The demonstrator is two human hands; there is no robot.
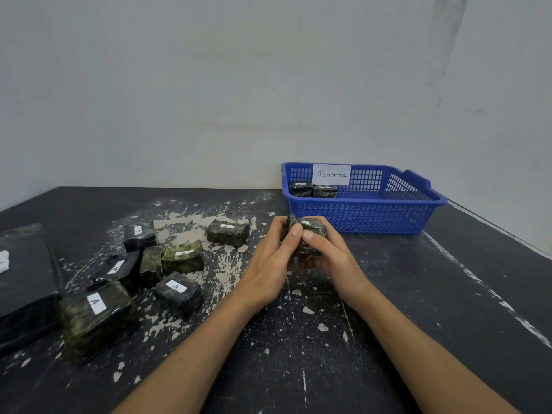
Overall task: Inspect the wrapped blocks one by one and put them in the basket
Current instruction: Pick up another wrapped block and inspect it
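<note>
Head view: both hands meet over the dark, paint-flecked worktop (418,294), just in front of the basket. The left hand (270,258) and the right hand (328,255) curl round one wrapped block (312,234), thumbs pressed on its near face, and hold it clear of the worktop.

At one o'clock from that block stands the blue basket (358,218), bearing a paper label (331,174) that reads "Abnormal". Two blocks (300,188) lie side by side in its far left corner.

From eight to ten o'clock of the hands, loose blocks (227,232) lie scattered on the worktop, each with a small white sticker. The largest block (95,318) is nearest the camera, at eight o'clock. A flat black packet (27,282) lies at the left edge.
</note>
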